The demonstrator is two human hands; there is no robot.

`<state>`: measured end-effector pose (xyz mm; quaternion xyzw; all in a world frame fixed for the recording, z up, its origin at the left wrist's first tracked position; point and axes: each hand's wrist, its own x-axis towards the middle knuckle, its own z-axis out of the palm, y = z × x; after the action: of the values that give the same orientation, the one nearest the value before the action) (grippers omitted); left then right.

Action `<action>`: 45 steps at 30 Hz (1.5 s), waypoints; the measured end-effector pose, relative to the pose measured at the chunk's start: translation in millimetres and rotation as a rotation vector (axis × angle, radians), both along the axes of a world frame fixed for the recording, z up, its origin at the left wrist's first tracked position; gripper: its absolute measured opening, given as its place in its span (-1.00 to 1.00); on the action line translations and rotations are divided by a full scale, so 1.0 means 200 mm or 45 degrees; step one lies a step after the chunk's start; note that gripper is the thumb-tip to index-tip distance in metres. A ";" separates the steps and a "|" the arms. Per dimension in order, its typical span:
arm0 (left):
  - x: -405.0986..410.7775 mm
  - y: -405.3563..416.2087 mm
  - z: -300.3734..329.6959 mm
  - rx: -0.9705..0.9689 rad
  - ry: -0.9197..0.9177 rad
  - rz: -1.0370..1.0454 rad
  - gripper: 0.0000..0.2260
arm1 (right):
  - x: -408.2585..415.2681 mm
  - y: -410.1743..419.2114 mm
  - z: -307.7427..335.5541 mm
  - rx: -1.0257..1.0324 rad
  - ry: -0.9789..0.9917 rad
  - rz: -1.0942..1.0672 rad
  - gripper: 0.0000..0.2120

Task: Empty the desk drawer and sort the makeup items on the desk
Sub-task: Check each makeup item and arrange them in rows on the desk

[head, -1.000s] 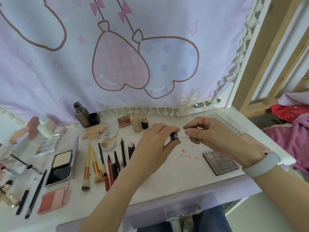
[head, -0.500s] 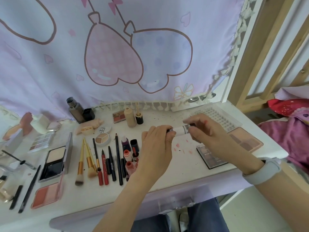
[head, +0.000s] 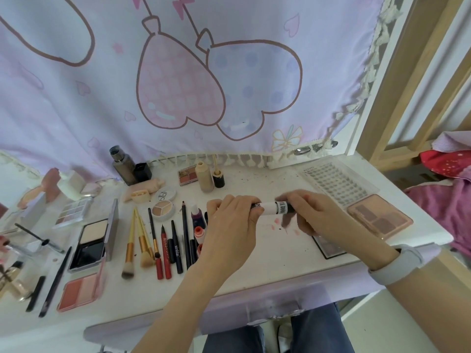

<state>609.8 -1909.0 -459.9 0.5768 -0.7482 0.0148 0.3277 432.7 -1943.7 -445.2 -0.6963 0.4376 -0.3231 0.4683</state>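
Both hands hold one small white tube (head: 270, 208) with black print, level above the middle of the white tabletop (head: 267, 253); left hand (head: 233, 225) has its fingers curled round the tube's left end; right hand (head: 309, 212) pinches the right end, thumb under, fingers over; tube lies roughly horizontal between them, not touching the tabletop; grey wristband (head: 396, 263) on the right wrist.

Left of the hands, a row of sticks lying side by side: gold-handled brushes (head: 135, 247), red pencil (head: 165, 253), black pencils (head: 185, 238); small pink-capped bottles (head: 198, 231) just beside the left hand, partly hidden by it; round three-colour pan (head: 162, 212) above the row, white lid (head: 165, 194) just behind it.

Further left: open powder compact (head: 93, 244); blush palette (head: 80, 291) near the front edge; pale eyeshadow palette (head: 72, 212) behind the compact; thin black brush (head: 54, 281) lying near the blush.

Back edge: dark bottle (head: 122, 165) with black cube (head: 142, 171) touching it; beige bottle (head: 205, 175) beside a small red palette (head: 188, 175) and a gold-capped vial (head: 218, 178).

Right side: clear lash tray (head: 336, 182); pink palette (head: 379, 216) just in front of it; dark palette (head: 328, 245) partly under the right wrist.

Lilac drawer front (head: 254, 309) below the tabletop edge, whether open can't tell; lilac curtain (head: 178, 72) with heart shapes hangs behind.
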 end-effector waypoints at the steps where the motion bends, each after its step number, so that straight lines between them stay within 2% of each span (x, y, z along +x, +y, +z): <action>1: 0.01 0.00 0.00 0.017 -0.014 -0.005 -0.67 | 0.02 0.00 0.00 -0.023 0.018 -0.009 -0.77; 4: 0.04 0.00 0.02 0.079 -0.003 -0.002 -0.64 | 0.02 0.00 -0.02 -0.019 -0.100 -0.012 -0.82; 6: 0.07 0.00 0.04 0.175 0.041 0.011 -0.71 | -0.01 -0.02 -0.01 -0.064 -0.069 -0.001 -0.80; 9: 0.11 0.00 0.08 0.359 0.292 -0.052 -0.85 | -0.05 -0.06 0.00 -0.203 -0.013 -0.088 -0.72; 12: 0.15 0.01 0.15 0.464 0.677 -0.035 -0.88 | -0.07 -0.09 -0.02 -0.101 -0.270 -0.237 -0.70; 14: 0.18 0.01 0.16 0.494 1.016 -0.008 -0.86 | -0.07 -0.10 -0.03 0.073 -0.434 -0.320 -0.74; 17: 0.22 -0.01 0.17 0.639 1.652 -0.088 -0.80 | -0.03 -0.09 -0.05 0.458 -0.746 -0.327 -0.83; 20: 0.24 -0.02 0.18 0.694 2.300 -0.239 -0.78 | 0.01 -0.08 -0.06 0.719 -0.952 -0.266 -0.79; 22: 0.25 -0.02 0.19 0.696 2.499 -0.349 -0.78 | 0.03 -0.08 -0.06 0.763 -0.991 -0.266 -0.78; 24: 0.25 -0.02 0.19 0.673 2.567 -0.423 -0.78 | 0.05 -0.08 -0.06 0.767 -1.000 -0.280 -0.79; 26: 0.26 -0.01 0.19 0.645 2.524 -0.420 -0.80 | 0.06 -0.07 -0.05 0.763 -0.997 -0.288 -0.81; 28: 0.26 -0.01 0.19 0.615 2.354 -0.373 -0.82 | 0.07 -0.07 -0.04 0.746 -0.968 -0.288 -0.81; 34: 0.24 0.03 0.18 0.552 1.394 -0.201 -0.76 | 0.08 -0.04 -0.04 0.627 -0.818 -0.259 -0.83; 39: 0.24 0.02 0.17 0.601 1.140 -0.177 -0.82 | 0.09 -0.03 -0.05 0.567 -0.680 -0.210 -0.85; 42: 0.25 -0.01 0.14 0.571 0.776 -0.016 -0.81 | 0.09 -0.02 -0.07 0.340 -0.405 -0.199 -0.92; 45: 0.24 -0.01 0.12 0.532 0.458 -0.004 -0.82 | 0.11 -0.01 -0.13 0.015 -0.008 -0.162 -0.88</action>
<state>657.4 -1912.0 -435.4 0.6241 -0.6656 -0.2430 0.3293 454.8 -1944.8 -471.0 -0.6632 0.4814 -0.3520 0.4522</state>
